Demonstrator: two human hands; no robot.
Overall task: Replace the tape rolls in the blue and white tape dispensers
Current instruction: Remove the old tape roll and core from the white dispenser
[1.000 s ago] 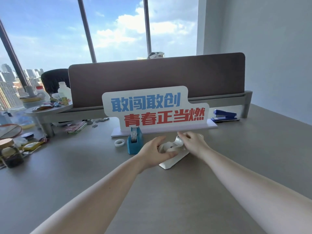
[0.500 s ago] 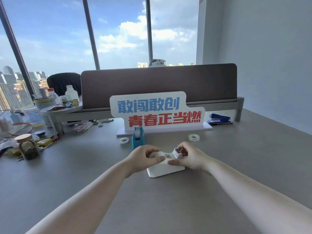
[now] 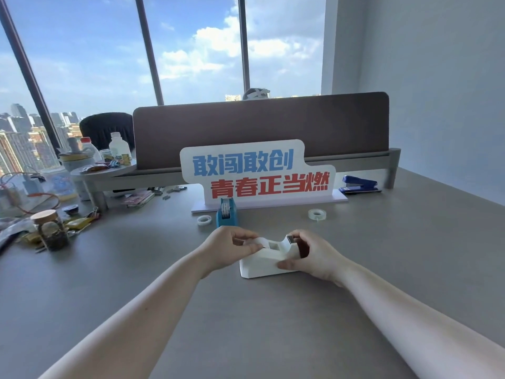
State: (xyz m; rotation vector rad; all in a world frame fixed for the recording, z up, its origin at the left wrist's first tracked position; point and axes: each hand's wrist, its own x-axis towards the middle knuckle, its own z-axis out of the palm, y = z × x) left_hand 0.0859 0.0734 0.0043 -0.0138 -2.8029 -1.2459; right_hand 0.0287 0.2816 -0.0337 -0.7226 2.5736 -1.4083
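The white tape dispenser (image 3: 262, 265) lies on the grey desk (image 3: 246, 318) in front of me. My left hand (image 3: 229, 248) pinches a white tape roll (image 3: 255, 241) at the dispenser's left top. My right hand (image 3: 311, 257) grips the dispenser's right end, next to its cutter. Behind them stands the blue tape dispenser (image 3: 226, 213) with a patterned roll in it. One loose clear tape roll (image 3: 204, 220) lies left of the blue dispenser, another clear roll (image 3: 317, 214) lies to the right.
A white sign (image 3: 257, 173) with blue and red characters stands behind the dispensers. A blue stapler (image 3: 359, 184) sits at the back right. A glass jar (image 3: 52, 231), bottles, clips and clutter crowd the left side. A brown partition (image 3: 259, 127) closes the desk's far edge.
The white dispenser has been pulled nearer to me and turned lengthwise. The clear roll at the right has come into view. My left hand now pinches the roll at the dispenser's top.
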